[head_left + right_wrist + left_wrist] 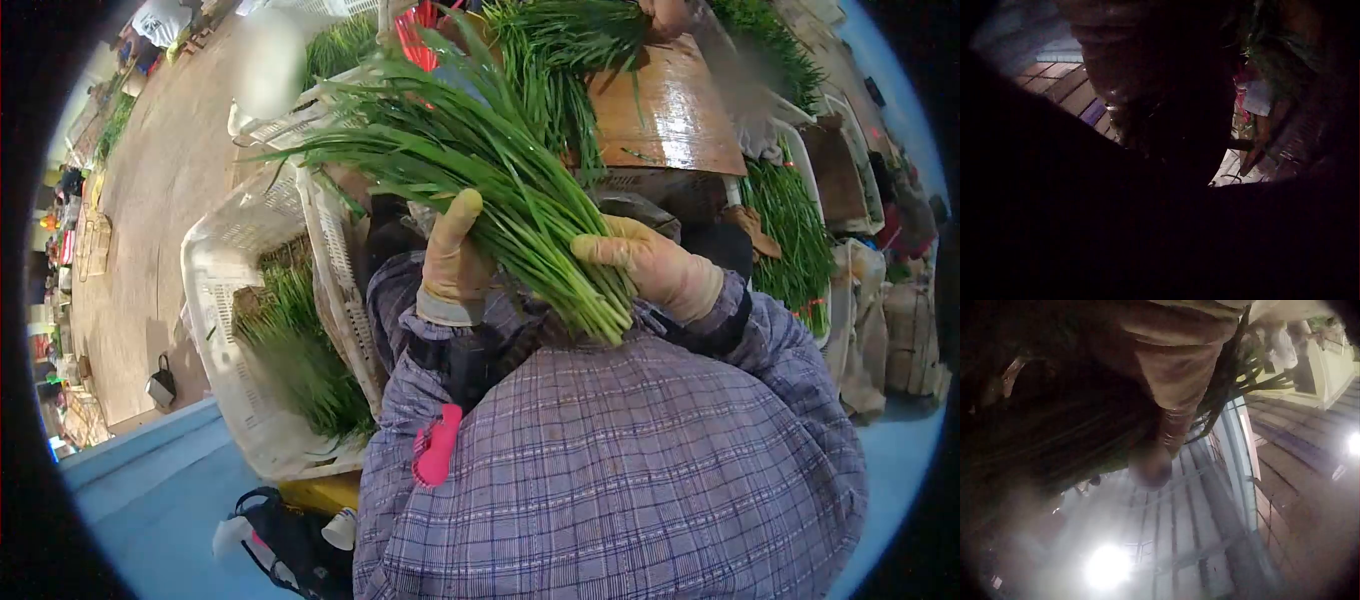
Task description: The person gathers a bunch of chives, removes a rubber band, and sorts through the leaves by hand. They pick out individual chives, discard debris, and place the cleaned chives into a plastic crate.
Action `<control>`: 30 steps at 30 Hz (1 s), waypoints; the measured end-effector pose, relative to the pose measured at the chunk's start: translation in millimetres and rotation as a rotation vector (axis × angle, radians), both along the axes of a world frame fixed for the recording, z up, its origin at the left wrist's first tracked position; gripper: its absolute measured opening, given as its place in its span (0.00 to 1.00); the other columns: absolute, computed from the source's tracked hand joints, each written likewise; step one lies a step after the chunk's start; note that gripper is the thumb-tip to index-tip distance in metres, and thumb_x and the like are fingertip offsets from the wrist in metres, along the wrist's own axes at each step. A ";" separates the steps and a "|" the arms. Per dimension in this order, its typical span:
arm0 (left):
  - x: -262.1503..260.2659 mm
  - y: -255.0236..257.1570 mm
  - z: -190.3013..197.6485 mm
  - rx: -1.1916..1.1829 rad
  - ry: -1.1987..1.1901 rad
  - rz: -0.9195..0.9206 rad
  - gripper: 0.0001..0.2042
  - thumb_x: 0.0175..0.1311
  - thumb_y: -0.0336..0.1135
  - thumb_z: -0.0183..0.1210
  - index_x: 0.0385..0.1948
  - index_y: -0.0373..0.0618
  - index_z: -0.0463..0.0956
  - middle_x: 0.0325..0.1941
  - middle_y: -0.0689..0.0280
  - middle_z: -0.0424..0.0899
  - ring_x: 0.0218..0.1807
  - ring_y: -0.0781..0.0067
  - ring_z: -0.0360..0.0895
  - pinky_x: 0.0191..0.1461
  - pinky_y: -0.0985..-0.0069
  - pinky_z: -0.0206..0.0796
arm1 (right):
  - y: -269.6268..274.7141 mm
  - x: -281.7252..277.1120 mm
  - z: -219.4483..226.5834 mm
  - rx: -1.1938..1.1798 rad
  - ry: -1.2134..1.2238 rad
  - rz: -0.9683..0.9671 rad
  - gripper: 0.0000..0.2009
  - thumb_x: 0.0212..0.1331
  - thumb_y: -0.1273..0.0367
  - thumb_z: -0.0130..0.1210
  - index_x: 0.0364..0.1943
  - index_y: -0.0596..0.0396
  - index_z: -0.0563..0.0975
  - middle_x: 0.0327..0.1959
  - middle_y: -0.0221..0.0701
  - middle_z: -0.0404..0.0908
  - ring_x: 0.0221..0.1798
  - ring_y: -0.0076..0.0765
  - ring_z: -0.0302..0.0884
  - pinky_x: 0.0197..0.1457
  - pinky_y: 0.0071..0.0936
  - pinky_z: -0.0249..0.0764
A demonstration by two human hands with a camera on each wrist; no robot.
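Observation:
A bunch of garlic chives (520, 195) lies slantwise across both hands in front of the chest, cut stem ends low on the right and leaf tips fanning up to the left. My left hand (455, 262), in a pale thin glove, holds it from the left with the thumb up along the leaves. On the other side my right hand (665, 268), gloved alike, grips the stems near their lower ends, thumb across the front. The left wrist view has the gloved left hand (1179, 369) against dark leaves. Most of the right wrist view is dark, hiding that grip.
White plastic crates with chives stand at the left (215, 350) and right (815, 190). Ahead, a brown board (670, 115) bears more chives (575, 45), with another person's hand (668, 15) at them. A pink clip-like object (437, 447) hangs by the left sleeve.

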State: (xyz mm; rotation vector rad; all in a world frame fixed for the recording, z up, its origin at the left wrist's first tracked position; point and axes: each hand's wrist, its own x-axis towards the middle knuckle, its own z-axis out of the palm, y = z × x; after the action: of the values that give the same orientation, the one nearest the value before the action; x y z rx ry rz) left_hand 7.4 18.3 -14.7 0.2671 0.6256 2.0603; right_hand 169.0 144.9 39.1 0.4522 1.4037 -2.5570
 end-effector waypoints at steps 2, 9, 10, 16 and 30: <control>-6.6 -3.7 -11.4 0.023 0.039 -0.016 0.25 0.58 0.45 0.62 0.55 0.40 0.70 0.53 0.61 0.77 0.54 0.63 0.75 0.59 0.64 0.67 | 0.2 -0.8 -0.5 0.007 0.020 -0.042 0.22 0.68 0.61 0.48 0.60 0.60 0.67 0.49 0.30 0.78 0.47 0.25 0.76 0.52 0.24 0.73; -1.2 -9.7 -20.7 0.143 -0.161 -0.103 0.27 0.59 0.46 0.60 0.57 0.41 0.68 0.56 0.59 0.75 0.59 0.61 0.71 0.63 0.60 0.63 | 2.9 -5.1 -11.2 0.380 0.159 -0.050 0.23 0.68 0.61 0.49 0.60 0.62 0.66 0.50 0.31 0.76 0.49 0.24 0.72 0.54 0.24 0.70; 1.1 -7.5 -17.3 0.141 -0.162 -0.106 0.27 0.59 0.46 0.60 0.57 0.41 0.68 0.56 0.59 0.75 0.59 0.61 0.71 0.63 0.60 0.63 | 3.1 -5.2 -14.8 0.479 0.200 -0.027 0.23 0.68 0.61 0.49 0.60 0.62 0.65 0.50 0.31 0.76 0.50 0.24 0.71 0.55 0.24 0.69; 2.3 1.6 -17.6 -0.048 0.138 0.006 0.37 0.55 0.58 0.58 0.62 0.42 0.63 0.64 0.58 0.68 0.62 0.57 0.68 0.65 0.57 0.61 | 0.1 -0.2 -13.1 0.319 0.156 -0.112 0.22 0.69 0.62 0.46 0.60 0.62 0.66 0.52 0.32 0.76 0.53 0.24 0.71 0.59 0.24 0.67; 10.6 20.8 9.0 0.264 0.231 -0.094 0.58 0.38 0.73 0.61 0.68 0.43 0.50 0.70 0.53 0.57 0.69 0.50 0.59 0.66 0.51 0.61 | -4.1 -9.7 5.3 0.585 0.085 -0.147 0.34 0.51 0.65 0.67 0.60 0.64 0.63 0.51 0.34 0.76 0.54 0.30 0.73 0.60 0.27 0.68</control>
State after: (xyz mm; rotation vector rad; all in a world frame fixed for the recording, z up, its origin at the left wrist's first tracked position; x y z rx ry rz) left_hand 18.0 39.0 -5.7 0.6828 0.4672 2.0353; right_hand 159.3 140.8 44.4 0.5494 2.2272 -2.2498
